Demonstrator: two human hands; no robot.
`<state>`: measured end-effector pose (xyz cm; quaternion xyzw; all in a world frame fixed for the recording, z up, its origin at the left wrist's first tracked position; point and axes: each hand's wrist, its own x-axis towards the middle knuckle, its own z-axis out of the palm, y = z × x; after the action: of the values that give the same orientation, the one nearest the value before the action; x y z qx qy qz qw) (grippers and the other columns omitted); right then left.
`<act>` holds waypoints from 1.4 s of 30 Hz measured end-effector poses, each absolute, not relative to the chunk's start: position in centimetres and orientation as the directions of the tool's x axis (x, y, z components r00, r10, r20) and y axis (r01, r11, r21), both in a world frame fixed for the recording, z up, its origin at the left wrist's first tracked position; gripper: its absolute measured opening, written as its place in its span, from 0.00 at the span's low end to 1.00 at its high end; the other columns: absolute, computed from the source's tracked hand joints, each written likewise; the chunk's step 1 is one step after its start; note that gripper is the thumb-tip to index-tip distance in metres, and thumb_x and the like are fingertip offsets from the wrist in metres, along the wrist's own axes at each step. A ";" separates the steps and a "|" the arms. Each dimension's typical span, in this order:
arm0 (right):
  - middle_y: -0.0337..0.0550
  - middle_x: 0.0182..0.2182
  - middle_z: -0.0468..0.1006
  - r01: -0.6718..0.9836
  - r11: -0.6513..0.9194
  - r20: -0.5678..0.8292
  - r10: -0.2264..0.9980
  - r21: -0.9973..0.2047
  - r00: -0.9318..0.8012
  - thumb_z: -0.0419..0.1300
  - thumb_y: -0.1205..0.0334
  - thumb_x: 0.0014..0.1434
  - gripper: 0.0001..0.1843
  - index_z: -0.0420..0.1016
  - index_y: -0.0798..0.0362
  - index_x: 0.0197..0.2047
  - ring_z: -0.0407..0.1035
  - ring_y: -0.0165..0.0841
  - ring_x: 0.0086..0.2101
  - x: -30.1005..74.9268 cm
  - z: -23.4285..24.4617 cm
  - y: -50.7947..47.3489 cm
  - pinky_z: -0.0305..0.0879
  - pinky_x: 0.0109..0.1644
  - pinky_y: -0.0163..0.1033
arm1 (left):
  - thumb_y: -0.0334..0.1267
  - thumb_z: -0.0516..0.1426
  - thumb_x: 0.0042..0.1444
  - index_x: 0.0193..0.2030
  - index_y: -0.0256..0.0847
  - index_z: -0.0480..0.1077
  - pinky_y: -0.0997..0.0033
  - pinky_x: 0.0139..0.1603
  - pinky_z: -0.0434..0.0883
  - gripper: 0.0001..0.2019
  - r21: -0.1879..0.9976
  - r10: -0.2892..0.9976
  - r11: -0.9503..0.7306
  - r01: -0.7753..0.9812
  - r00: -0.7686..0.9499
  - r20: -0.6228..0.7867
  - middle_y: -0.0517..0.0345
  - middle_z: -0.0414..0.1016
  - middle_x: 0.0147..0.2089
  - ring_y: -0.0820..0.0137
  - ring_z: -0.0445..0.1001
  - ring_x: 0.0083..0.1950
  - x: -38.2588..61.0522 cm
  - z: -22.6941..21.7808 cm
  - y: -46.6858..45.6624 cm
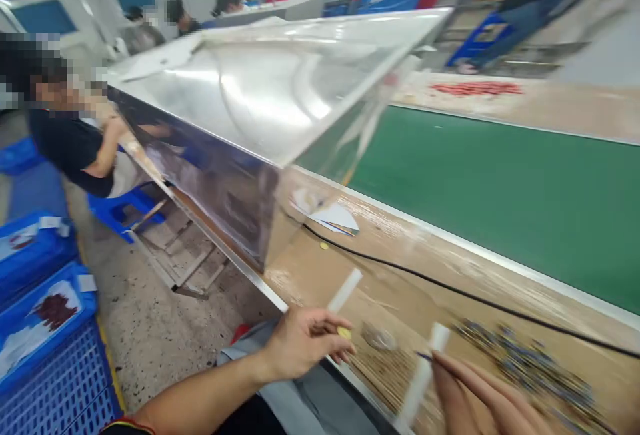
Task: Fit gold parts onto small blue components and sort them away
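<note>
no legible text, labels or numbers — all blurred

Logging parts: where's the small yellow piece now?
Head view, lower centre: the small yellow piece sits at the left hand's fingertips over the bench's near edge, left of the white strip beside the right hand.

The left hand [305, 343] pinches a small yellow piece [344, 332] over the brown surface [320, 275], just below a white strip [345, 290]. The right hand [480, 392] reaches its fingertips to a second white strip [423, 374], though blur hides the grip. A heap of small dark parts [525, 362] lies beside it, under a black cable [450, 288]. Beyond them runs a green belt [500, 188], and a shiny metal housing [270, 88] stands to the left.
</note>
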<state>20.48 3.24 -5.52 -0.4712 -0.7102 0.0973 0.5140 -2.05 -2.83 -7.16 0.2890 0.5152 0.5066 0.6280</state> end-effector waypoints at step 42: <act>0.42 0.46 0.86 -0.244 0.078 0.061 0.995 -0.967 0.078 0.72 0.60 0.72 0.05 0.89 0.42 0.50 0.81 0.32 0.40 15.4 -2.9 -2.1 0.83 0.38 0.35 | 0.43 0.64 0.77 0.62 0.44 0.83 0.70 0.49 0.87 0.13 0.915 0.942 0.315 -0.253 0.205 -0.268 0.52 0.92 0.52 0.68 0.90 0.45 -3.7 -0.7 -3.3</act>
<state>15.42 -2.12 -2.89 -0.4332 -0.4335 0.5226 0.5927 -3.71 -3.33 -0.66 0.3831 0.4493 0.4424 0.6750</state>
